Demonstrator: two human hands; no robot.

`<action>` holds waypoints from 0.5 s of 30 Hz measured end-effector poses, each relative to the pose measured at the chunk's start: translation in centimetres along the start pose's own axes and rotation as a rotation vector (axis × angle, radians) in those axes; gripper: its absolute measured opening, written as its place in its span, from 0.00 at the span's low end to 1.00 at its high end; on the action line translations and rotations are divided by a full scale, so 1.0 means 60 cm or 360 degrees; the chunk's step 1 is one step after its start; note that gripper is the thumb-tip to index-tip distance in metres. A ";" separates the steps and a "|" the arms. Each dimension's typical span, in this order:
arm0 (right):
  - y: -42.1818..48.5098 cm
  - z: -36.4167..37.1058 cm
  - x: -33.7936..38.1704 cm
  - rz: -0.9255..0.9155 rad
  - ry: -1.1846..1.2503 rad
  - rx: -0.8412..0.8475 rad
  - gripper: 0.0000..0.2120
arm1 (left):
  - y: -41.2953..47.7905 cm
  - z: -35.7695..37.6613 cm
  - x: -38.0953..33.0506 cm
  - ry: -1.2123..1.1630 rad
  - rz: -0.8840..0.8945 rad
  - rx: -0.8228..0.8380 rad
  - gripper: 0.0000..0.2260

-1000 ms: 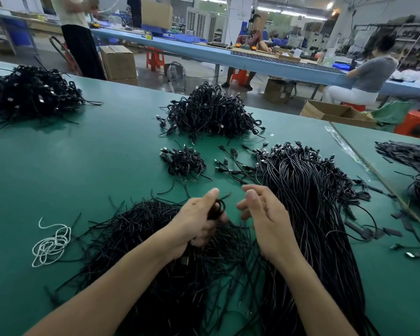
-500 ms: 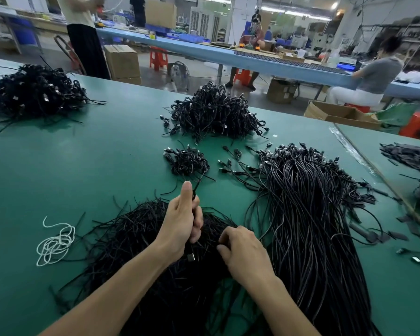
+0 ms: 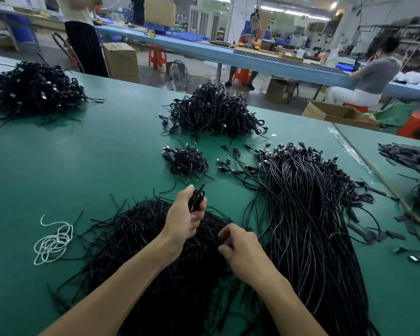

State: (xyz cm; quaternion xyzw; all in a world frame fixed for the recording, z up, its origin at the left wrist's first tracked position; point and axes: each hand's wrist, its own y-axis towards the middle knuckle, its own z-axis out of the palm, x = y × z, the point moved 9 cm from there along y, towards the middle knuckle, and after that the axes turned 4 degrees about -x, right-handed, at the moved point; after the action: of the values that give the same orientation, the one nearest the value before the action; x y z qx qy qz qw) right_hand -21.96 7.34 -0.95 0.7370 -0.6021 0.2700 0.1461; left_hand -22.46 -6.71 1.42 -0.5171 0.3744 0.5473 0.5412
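- Since a second ago our right hand point(image 3: 243, 251) has dropped away from the coil toward 6 o'clock and now sits low on the heap of black ties point(image 3: 131, 241). Over the last half second both hands have barely shifted.
- Our left hand point(image 3: 183, 217) stands upright near the middle of the view, thumb raised and fingers curled round a coiled black cable point(image 3: 197, 198). The coil pokes out above the fist, with one loose end pointing to 12 o'clock.
- We hold the coil clear of the green table point(image 3: 83, 154), above the far edge of the tie heap.
- Our right hand lies at 4 o'clock from the left, near it but not touching. Its fingers curl down into the ties, and we cannot tell whether they have hold of one.
- At 3 o'clock, just beside the right hand, a bundle of long black cables point(image 3: 306, 214) runs from 6 o'clock up to 1 o'clock.
- At 12 o'clock from the left hand lies a small pile of coiled cables point(image 3: 187, 162), with a large pile point(image 3: 214, 112) beyond it.
- At 10 o'clock, well apart, sits a far pile point(image 3: 34, 90), and a white cord point(image 3: 54, 241) lies at 9 o'clock beside the tie heap.
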 end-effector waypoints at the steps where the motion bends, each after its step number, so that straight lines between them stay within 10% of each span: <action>1: -0.001 0.006 -0.001 0.0000 0.0023 0.0044 0.10 | -0.001 0.000 -0.002 0.0045 0.0021 -0.0009 0.24; 9: -0.008 -0.003 -0.008 -0.0016 0.0131 -0.0068 0.17 | -0.016 0.014 -0.018 0.0003 0.0177 0.0104 0.24; 15: -0.010 -0.038 0.003 -0.0061 0.0124 -0.0096 0.02 | -0.017 0.005 -0.017 0.0064 0.0176 0.0043 0.30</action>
State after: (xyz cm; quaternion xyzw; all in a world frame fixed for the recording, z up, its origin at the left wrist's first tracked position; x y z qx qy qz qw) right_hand -21.86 8.56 1.07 0.7326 -0.5896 0.2774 0.1967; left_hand -21.61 -6.46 2.60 -0.4991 0.4206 0.5608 0.5094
